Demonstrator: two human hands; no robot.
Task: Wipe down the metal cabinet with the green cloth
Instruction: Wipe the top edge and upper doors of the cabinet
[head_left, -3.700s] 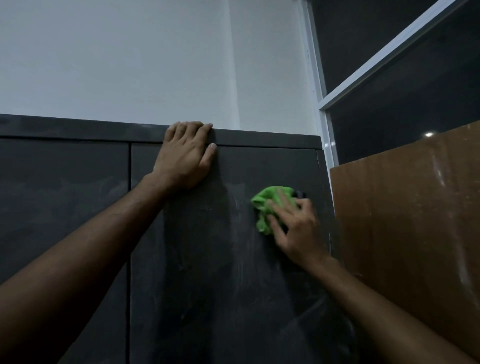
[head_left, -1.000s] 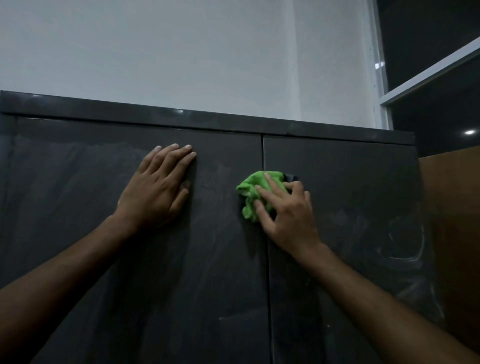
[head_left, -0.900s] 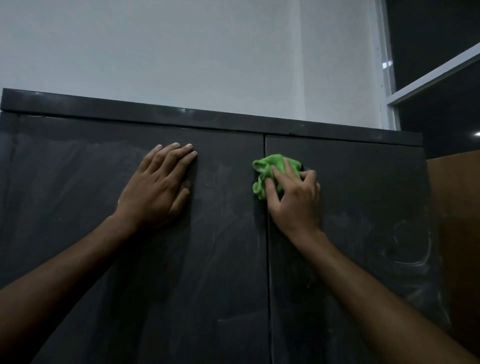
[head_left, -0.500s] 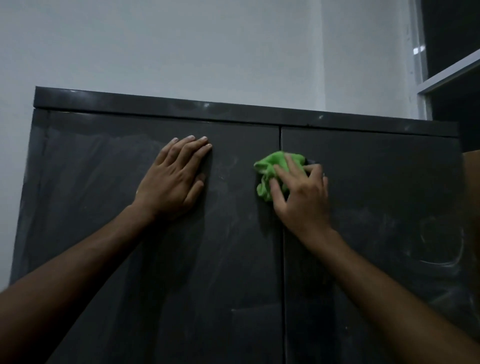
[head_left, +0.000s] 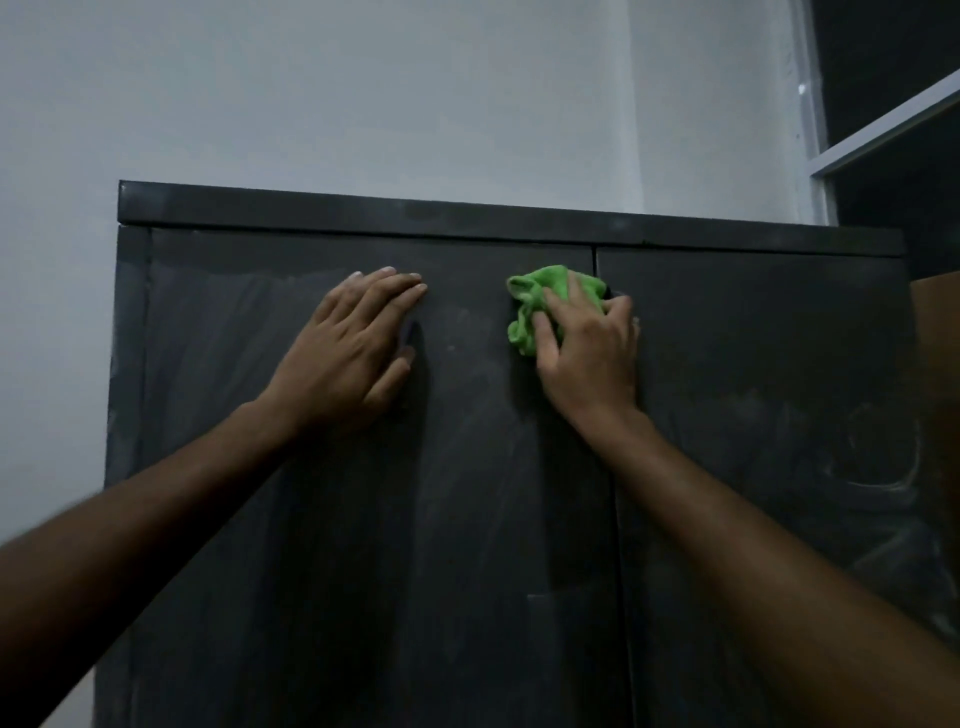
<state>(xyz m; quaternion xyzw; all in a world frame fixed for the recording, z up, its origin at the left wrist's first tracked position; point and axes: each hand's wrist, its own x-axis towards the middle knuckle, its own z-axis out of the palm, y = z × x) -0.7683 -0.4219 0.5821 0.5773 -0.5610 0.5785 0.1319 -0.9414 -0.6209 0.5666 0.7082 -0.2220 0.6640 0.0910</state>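
Note:
The dark grey metal cabinet (head_left: 753, 364) fills the view, its two doors meeting at a vertical seam right of centre. My right hand (head_left: 587, 353) presses the crumpled green cloth (head_left: 535, 299) against the top of the left door, right beside the seam, with fingers spread over it. My left hand (head_left: 348, 358) lies flat on the left door, fingers straight and pointing up, about a hand's width left of the cloth. Dusty wipe streaks mark both doors.
A white wall (head_left: 363, 93) rises behind the cabinet's top edge. A white window frame (head_left: 815, 130) with dark glass stands at the upper right. A brown wooden board (head_left: 935, 332) leans beside the cabinet's right side.
My right hand has carried the cloth leftward from the right door across the seam onto the left door's upper part. My left hand came down from the top edge to lie flat on the left door.

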